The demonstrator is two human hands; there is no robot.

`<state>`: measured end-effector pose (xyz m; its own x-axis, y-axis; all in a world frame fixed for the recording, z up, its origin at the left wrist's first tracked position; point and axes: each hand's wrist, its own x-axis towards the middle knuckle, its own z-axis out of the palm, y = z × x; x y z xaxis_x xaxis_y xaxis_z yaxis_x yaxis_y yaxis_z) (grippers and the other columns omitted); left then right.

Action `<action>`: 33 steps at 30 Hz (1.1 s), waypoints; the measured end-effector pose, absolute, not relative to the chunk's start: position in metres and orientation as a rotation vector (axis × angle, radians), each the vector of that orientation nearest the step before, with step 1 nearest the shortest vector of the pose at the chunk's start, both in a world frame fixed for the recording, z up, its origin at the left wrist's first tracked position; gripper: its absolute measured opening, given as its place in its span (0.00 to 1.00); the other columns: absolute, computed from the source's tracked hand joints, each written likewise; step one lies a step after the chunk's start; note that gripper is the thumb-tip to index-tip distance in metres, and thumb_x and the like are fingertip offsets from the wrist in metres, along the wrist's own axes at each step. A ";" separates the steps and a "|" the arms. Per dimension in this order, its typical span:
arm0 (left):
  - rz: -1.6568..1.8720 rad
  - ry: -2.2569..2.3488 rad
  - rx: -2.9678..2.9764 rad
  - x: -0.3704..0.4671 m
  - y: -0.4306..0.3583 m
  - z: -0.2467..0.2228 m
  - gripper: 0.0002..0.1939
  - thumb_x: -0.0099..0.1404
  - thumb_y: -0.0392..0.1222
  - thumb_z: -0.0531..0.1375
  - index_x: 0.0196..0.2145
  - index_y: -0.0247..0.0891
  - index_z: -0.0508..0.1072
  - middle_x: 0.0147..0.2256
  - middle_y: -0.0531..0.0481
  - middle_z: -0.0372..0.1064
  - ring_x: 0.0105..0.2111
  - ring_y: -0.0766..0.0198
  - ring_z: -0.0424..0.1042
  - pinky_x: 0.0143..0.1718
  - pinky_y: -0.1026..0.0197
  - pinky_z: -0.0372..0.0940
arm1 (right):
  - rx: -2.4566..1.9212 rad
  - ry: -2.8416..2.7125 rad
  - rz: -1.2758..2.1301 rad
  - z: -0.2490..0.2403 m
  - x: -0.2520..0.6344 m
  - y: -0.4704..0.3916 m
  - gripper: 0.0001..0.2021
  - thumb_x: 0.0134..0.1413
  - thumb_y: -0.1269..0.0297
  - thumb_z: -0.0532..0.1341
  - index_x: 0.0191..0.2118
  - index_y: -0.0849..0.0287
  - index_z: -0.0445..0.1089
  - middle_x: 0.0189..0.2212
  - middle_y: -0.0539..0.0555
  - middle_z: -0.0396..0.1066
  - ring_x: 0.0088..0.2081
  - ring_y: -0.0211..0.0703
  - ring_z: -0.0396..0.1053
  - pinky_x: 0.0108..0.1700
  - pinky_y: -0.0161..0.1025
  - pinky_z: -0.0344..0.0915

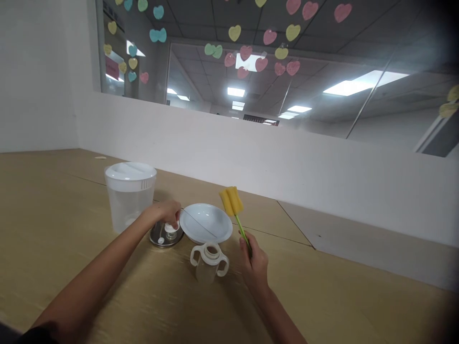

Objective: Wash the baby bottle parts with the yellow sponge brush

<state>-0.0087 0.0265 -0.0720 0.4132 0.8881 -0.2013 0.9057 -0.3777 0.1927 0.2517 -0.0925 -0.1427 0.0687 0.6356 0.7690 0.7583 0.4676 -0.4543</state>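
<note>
My right hand [254, 260] is wrapped round the green handle of a sponge bottle brush [232, 200], its yellow head raised upright. My left hand [168, 212] reaches down over a round metal tray [156, 237], fingers closed at a white bottle collar [172, 228] with a clear part below it. A small white piece [161, 241] lies beside it on the tray. Between my hands stands an uncapped baby bottle [208, 265] with two white handles. Behind it is a white bowl [201, 220]; a thin rod [201, 224] crosses it, one end close to my left hand.
A clear plastic bucket [131, 205] with a white lid stands behind my left forearm. The wooden table [89, 229] runs back to a white wall [215, 148]. Above is a window with heart-shaped paper notes [245, 52]. A small flat scrap [101, 157] lies at the far left.
</note>
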 end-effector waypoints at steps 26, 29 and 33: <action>-0.079 1.597 2.481 -0.001 0.036 -0.090 0.13 0.41 0.44 0.63 0.28 0.37 0.76 0.30 0.44 0.74 0.30 0.58 0.72 0.29 0.63 0.63 | -1.263 -1.657 -0.138 -0.145 0.252 -0.092 0.17 0.59 0.58 0.46 0.40 0.63 0.66 0.21 0.49 0.65 0.20 0.35 0.59 0.25 0.30 0.57; -0.058 1.579 2.507 0.002 0.037 -0.097 0.14 0.40 0.42 0.63 0.29 0.37 0.75 0.32 0.44 0.74 0.31 0.56 0.72 0.29 0.62 0.63 | -1.267 -1.659 -0.135 -0.145 0.252 -0.093 0.17 0.59 0.58 0.46 0.40 0.63 0.66 0.21 0.49 0.66 0.20 0.35 0.59 0.24 0.31 0.57; -0.070 1.528 2.518 -0.001 0.040 -0.100 0.14 0.40 0.42 0.64 0.28 0.38 0.75 0.29 0.46 0.74 0.30 0.58 0.71 0.28 0.63 0.63 | -1.256 -1.659 -0.129 -0.145 0.251 -0.093 0.16 0.60 0.58 0.47 0.41 0.63 0.66 0.21 0.49 0.66 0.20 0.35 0.60 0.25 0.30 0.57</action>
